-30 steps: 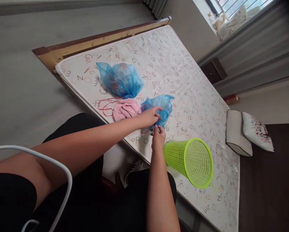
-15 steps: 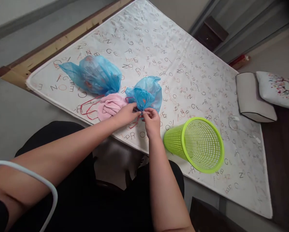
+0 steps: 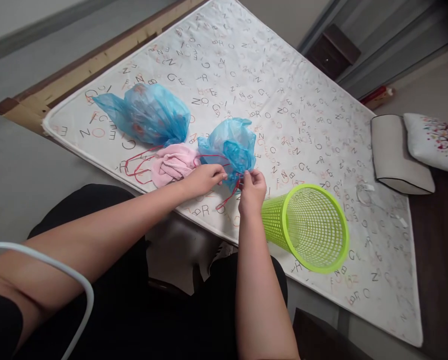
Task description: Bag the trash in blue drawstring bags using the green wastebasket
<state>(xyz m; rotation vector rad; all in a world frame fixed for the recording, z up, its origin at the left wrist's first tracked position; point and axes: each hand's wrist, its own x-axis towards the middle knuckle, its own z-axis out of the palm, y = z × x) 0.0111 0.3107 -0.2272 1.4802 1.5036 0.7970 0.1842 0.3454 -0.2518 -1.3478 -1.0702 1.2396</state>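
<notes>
The smaller blue plastic bag [image 3: 229, 137] lies bunched on the mattress, with thin red string [image 3: 229, 199] looping around and below its gathered neck. My right hand [image 3: 253, 192] pinches the bag at that neck, close to the string. Just left of it, my left hand [image 3: 209, 179] is closed, fingertips together; whatever it may hold is too small to make out. Beside my left wrist sits a pink twisted cloth [image 3: 173, 164]. A larger, filled blue plastic bag [image 3: 154, 112] rests behind the cloth, and more red string [image 3: 137, 165] trails to the left.
A lime-green mesh basket [image 3: 284, 222] lies on its side right of my right hand, its mouth facing right. Letters pattern the white mattress [image 3: 269, 75]. At the far right are a beige pillow [image 3: 398, 150] and a floral cushion [image 3: 436, 140].
My right hand has shifted right, drawing the bag's gathered neck along. The hands, together before, now have a gap between them, and the red string hangs further out.
</notes>
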